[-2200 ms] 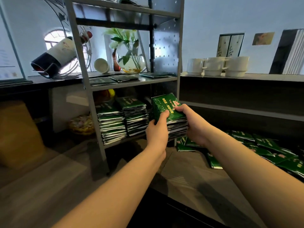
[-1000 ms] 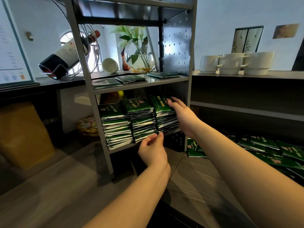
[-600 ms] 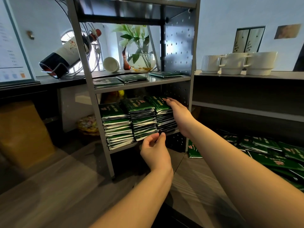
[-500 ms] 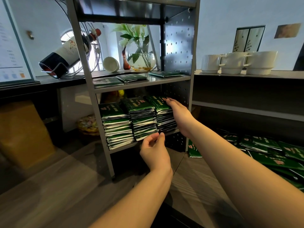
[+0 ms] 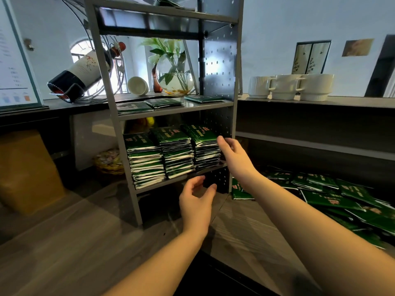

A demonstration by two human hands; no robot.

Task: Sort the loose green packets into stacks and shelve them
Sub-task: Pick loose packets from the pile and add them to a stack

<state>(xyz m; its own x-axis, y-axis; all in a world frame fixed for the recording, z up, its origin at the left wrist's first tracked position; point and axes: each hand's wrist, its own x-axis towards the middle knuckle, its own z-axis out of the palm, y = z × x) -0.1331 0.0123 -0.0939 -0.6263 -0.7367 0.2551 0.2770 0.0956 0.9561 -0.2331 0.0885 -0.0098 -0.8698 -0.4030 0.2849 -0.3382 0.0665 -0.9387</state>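
Note:
Three stacks of green packets stand side by side on the lower shelf of a grey metal rack [image 5: 181, 180]: a left stack [image 5: 145, 161], a middle stack [image 5: 177, 152] and a right stack [image 5: 203, 146]. My right hand [image 5: 235, 157] is open just right of the right stack, fingertips near its top edge. My left hand [image 5: 198, 201] hovers open below the shelf's front edge, holding nothing. Three thin green packets [image 5: 162, 102] lie flat on the shelf above. A loose heap of green packets [image 5: 342, 197] lies on the counter at the right.
A wine bottle [image 5: 81, 71] in a wire holder, a small white bowl [image 5: 137, 86] and a glass vase with plants [image 5: 175, 80] stand behind the rack. Three white mugs [image 5: 288, 86] sit on the ledge at the right. A brown bag [image 5: 27, 171] stands at the left.
Both hands set the held stack onto the lower shelf as the right stack. Since then the right hand has drawn off its top to its right side, and the left hand has dropped lower.

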